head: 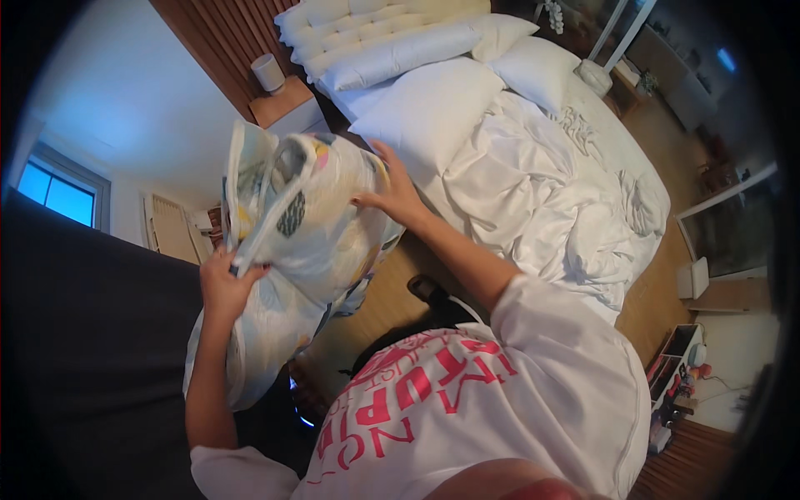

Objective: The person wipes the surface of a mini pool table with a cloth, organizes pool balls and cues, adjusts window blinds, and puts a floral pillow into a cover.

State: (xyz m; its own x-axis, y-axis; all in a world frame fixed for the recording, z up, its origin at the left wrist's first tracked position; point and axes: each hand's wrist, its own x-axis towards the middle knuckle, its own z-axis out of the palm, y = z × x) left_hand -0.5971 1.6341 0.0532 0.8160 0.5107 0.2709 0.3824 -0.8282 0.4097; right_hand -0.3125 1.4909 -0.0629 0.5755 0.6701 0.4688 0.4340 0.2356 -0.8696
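A thick patterned quilt (337, 219), pale with colored leaf shapes and a light piped edge, hangs folded before me over the floor. My left hand (228, 284) grips its piped edge at the lower left, thumb on top. Spread wide, my right hand (394, 194) rests on the quilt's upper right side, the thumb pressed against the cloth; whether those fingers pinch any fabric I cannot tell. Beyond the right hand lies the bed with a white pillow (437, 112) and a rumpled white duvet (531, 187).
A nightstand (284, 103) with a white lamp (269, 73) stands by the tufted headboard (375, 31). A large dark surface (106, 312) fills the left side. Wooden floor (375, 294) shows between me and the bed. A shelf unit (675, 365) stands at the far right.
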